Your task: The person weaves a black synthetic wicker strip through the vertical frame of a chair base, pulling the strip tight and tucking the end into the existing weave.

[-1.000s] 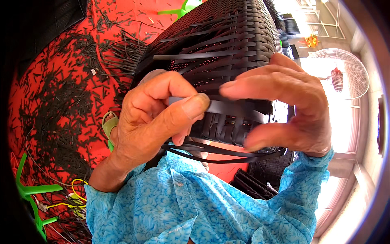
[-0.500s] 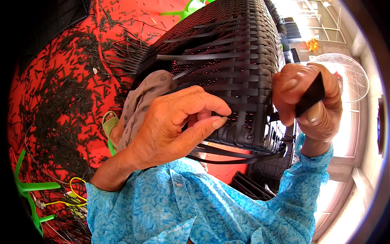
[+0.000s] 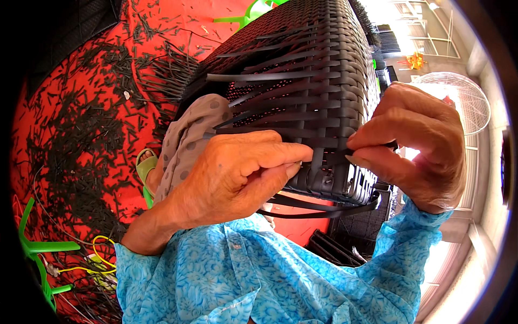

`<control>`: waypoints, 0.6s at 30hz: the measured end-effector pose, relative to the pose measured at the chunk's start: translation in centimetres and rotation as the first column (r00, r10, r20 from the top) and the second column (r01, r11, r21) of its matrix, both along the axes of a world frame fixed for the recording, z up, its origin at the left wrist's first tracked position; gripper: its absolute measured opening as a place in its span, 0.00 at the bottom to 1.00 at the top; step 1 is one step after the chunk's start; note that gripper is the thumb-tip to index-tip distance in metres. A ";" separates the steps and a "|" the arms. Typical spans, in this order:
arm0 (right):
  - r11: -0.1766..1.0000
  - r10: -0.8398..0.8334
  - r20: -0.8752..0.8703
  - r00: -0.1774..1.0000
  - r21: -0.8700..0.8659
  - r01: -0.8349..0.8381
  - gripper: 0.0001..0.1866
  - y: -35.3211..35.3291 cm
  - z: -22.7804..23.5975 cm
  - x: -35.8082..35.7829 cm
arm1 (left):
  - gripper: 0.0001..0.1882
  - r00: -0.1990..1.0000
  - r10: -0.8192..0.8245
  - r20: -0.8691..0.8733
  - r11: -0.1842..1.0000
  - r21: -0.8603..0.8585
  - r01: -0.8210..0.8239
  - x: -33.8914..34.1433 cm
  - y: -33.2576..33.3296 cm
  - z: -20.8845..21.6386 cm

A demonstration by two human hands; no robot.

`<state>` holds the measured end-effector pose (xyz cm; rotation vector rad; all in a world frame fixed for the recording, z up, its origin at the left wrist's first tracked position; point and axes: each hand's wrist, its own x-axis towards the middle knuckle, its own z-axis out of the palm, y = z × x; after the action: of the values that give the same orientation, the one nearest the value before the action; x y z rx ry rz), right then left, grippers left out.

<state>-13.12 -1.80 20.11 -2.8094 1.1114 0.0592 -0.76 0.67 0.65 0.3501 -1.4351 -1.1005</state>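
Note:
A large black basket-like piece [image 3: 329,81], woven from flat plastic strips, stands tilted before me. Loose strip ends [image 3: 270,76] stick out from its left side. At its lower right corner, my right hand [image 3: 418,143] pinches a flat black strip [image 3: 389,144] between thumb and forefinger, with the fingertips against the weave. My left hand [image 3: 232,175] is at the lower left of that corner, thumb and forefinger closed close to the woven face. Whatever lies between those left fingertips is too hidden to make out.
Black strip offcuts [image 3: 81,146] litter the red floor covering [image 3: 178,13] at left. Green plastic stool legs [image 3: 48,247] and a yellow cord [image 3: 97,251] lie at lower left. Black strips [image 3: 324,205] loop below the piece. A white-caged fan [image 3: 458,100] stands at right.
My right hand has turned and come down to the corner, bringing the strip's end against the weave. My left hand's thumb and forefinger have closed together and shifted slightly right.

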 end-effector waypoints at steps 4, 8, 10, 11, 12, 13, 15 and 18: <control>0.992 0.126 -0.145 0.981 0.007 -0.126 0.11 -0.8 0.5 0.7 | 0.13 0.998 0.024 -0.062 1.000 0.004 -0.024 -0.4 0.4 -0.3; 0.981 0.191 -0.311 0.931 0.021 -0.194 0.10 -0.8 1.0 1.2 | 0.12 0.997 0.047 -0.065 0.999 0.011 -0.047 -0.8 0.5 0.1; 0.972 0.232 -0.293 0.928 0.025 -0.235 0.10 -1.7 -0.5 1.1 | 0.12 0.996 0.082 -0.015 0.996 0.038 -0.082 -0.5 0.7 -0.3; 0.967 0.256 -0.289 0.922 0.066 -0.248 0.10 -1.9 -0.9 1.1 | 0.12 0.995 0.090 -0.031 0.995 0.036 -0.089 -0.7 0.7 -0.1; 0.960 0.280 -0.284 0.917 0.109 -0.260 0.09 -2.0 -1.0 1.0 | 0.13 0.994 0.098 -0.048 0.995 0.034 -0.096 -0.9 0.8 0.0; 0.961 0.277 -0.289 0.917 0.108 -0.256 0.09 -1.7 -0.9 0.9 | 0.13 0.994 0.095 -0.053 0.995 0.033 -0.093 -1.1 0.9 0.0; 0.983 0.182 -0.276 0.944 0.075 -0.167 0.09 -1.3 -0.8 0.8 | 0.13 0.978 0.200 -0.054 0.980 0.007 -0.200 -1.5 1.2 -0.2; 0.990 0.126 -0.250 0.960 0.093 -0.106 0.09 -0.8 -0.4 1.0 | 0.18 0.955 0.278 0.102 0.960 -0.052 -0.274 -1.0 1.8 0.2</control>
<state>-12.12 -2.63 19.70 -2.8508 0.9627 0.4777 -1.75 2.47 0.88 0.5736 -1.4487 -0.8368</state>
